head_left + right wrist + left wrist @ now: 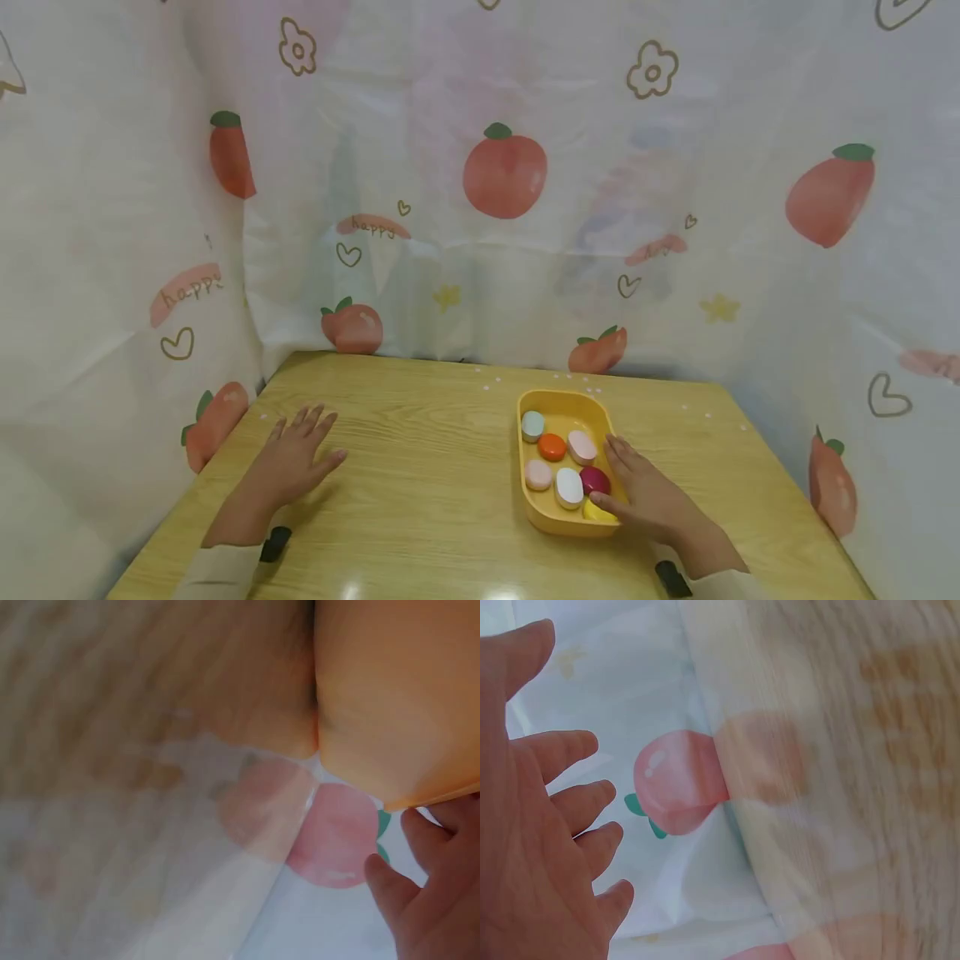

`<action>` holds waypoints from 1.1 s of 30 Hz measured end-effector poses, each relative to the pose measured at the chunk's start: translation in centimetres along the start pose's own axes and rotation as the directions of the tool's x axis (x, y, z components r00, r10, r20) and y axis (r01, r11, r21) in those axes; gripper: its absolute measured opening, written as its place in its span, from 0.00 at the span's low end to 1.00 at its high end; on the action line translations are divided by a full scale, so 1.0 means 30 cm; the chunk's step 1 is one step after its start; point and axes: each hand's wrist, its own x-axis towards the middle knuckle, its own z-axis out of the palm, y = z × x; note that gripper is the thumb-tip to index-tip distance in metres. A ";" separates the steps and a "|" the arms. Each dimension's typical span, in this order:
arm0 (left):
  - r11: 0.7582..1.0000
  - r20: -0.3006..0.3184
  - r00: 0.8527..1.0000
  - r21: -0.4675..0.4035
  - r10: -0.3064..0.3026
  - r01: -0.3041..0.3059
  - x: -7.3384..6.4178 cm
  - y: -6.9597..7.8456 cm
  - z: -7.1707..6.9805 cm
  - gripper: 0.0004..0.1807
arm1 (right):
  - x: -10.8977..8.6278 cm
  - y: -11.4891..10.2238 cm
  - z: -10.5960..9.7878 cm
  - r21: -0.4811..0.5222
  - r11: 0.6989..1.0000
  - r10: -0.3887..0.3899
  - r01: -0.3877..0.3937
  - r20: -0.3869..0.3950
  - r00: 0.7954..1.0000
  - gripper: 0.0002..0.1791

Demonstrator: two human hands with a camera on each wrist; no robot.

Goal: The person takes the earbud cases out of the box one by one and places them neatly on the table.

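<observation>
A yellow tray (531, 518) with rounded corners stands on the table, right of the middle. Several smooth, pebble-like pieces lie in it: a pale green one (532, 426), an orange one (552, 447), a white one (569, 488), a dark red one (595, 481), two pale pink ones and a yellow one (597, 511), partly hidden by the thumb. My right hand (651, 493) is at the tray's right rim, fingers extended along it and thumb over the near corner. Palm down, my left hand (294, 460) hovers over the table's left side, fingers spread, holding nothing.
The wooden table (420, 467) ends at a white curtain (420, 108) printed with red fruit, which surrounds it at the back and both sides. Small white specks (592, 390) dot the table's far edge. Dark bands (276, 543) show at the wrists.
</observation>
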 end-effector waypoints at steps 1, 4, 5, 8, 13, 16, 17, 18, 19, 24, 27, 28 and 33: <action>1.000 0.002 1.000 0.000 -0.002 0.002 -0.001 -0.003 0.002 0.40 | 0.001 -0.004 0.005 0.007 1.000 -0.001 0.001 0.007 1.000 0.50; 1.000 0.014 1.000 -0.004 0.000 0.000 -0.001 -0.010 0.008 0.40 | 0.004 -0.009 0.015 0.000 1.000 0.011 -0.011 0.020 1.000 0.51; 1.000 0.018 1.000 0.000 0.003 -0.003 -0.001 -0.011 0.012 0.40 | 0.006 -0.007 0.018 -0.003 1.000 0.011 -0.011 0.021 1.000 0.51; 1.000 0.031 0.999 0.004 0.010 -0.010 -0.004 -0.010 0.022 0.40 | 0.012 0.007 0.028 -0.008 1.000 0.016 -0.016 0.028 0.999 0.50; 1.000 0.045 0.999 0.000 0.024 -0.024 -0.009 -0.004 0.050 0.39 | 0.011 0.057 0.037 -0.007 1.000 0.017 -0.017 0.019 1.000 0.50; 0.999 0.041 0.999 -0.002 0.033 -0.033 -0.003 -0.005 0.071 0.39 | 0.013 0.087 0.031 -0.007 1.000 0.022 -0.021 0.020 1.000 0.50; 0.999 0.039 0.999 -0.002 0.034 -0.034 0.001 -0.004 0.074 0.39 | 0.016 0.095 0.028 -0.007 1.000 0.026 -0.026 0.023 0.999 0.50; 0.999 0.037 0.999 0.000 0.036 -0.036 0.008 -0.003 0.078 0.39 | 0.021 0.103 0.025 -0.015 0.999 0.030 -0.030 0.025 0.999 0.50; 0.999 0.036 0.999 -0.002 0.038 -0.038 0.016 0.000 0.081 0.39 | 0.026 0.110 0.021 -0.019 0.999 0.037 -0.036 0.028 0.999 0.50; 0.999 0.060 0.997 -0.016 0.052 -0.051 0.076 0.015 0.085 0.38 | 0.058 0.111 -0.011 -0.035 0.999 0.041 -0.040 0.027 0.999 0.51; 0.998 0.068 0.996 -0.013 0.061 -0.060 0.112 0.019 0.083 0.36 | 0.078 0.096 -0.024 -0.025 1.000 0.009 -0.008 0.019 1.000 0.51; 0.998 0.064 0.996 -0.004 0.067 -0.067 0.123 0.019 0.083 0.35 | 0.085 0.091 -0.024 -0.022 1.000 -0.006 0.006 0.013 1.000 0.51; 0.991 0.058 0.990 0.011 0.129 -0.130 0.174 0.026 0.103 0.31 | 0.105 0.074 0.001 -0.021 0.999 -0.042 0.042 0.004 0.999 0.51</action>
